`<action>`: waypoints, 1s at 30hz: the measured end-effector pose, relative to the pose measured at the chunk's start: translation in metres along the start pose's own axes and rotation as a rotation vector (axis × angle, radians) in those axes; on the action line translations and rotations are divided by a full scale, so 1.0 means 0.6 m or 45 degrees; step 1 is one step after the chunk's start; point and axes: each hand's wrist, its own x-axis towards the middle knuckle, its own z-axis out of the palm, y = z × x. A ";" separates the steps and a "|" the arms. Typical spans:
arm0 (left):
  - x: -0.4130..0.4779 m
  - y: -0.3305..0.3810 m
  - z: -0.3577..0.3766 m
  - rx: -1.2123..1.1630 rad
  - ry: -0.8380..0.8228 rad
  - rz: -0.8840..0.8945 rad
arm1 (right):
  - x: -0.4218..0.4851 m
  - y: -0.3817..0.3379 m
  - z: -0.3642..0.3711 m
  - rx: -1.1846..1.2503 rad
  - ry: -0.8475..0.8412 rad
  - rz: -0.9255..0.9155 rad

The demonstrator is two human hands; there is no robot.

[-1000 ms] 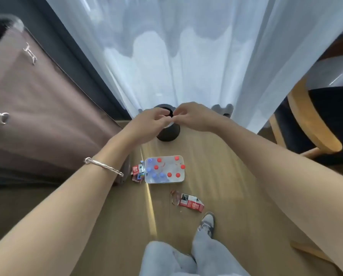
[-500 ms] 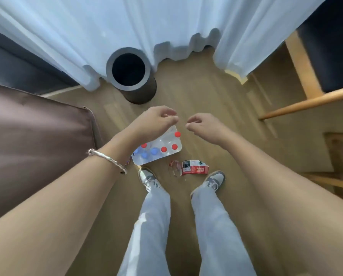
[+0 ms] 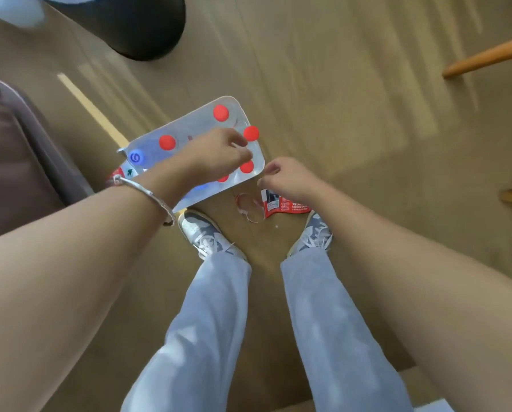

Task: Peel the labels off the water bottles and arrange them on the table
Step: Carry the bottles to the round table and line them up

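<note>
five red caps (image 3: 221,112), one blue cap (image 3: 135,157), one label (image 3: 287,202), two shoes (image 3: 202,230)

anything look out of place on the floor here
Yes: a peeled red label lies loose on the floor just ahead of the right shoe, with a clear plastic scrap beside it.
</note>
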 end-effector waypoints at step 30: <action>0.200 -0.053 0.064 0.314 0.281 0.113 | 0.151 0.024 0.059 -0.436 -0.052 -0.273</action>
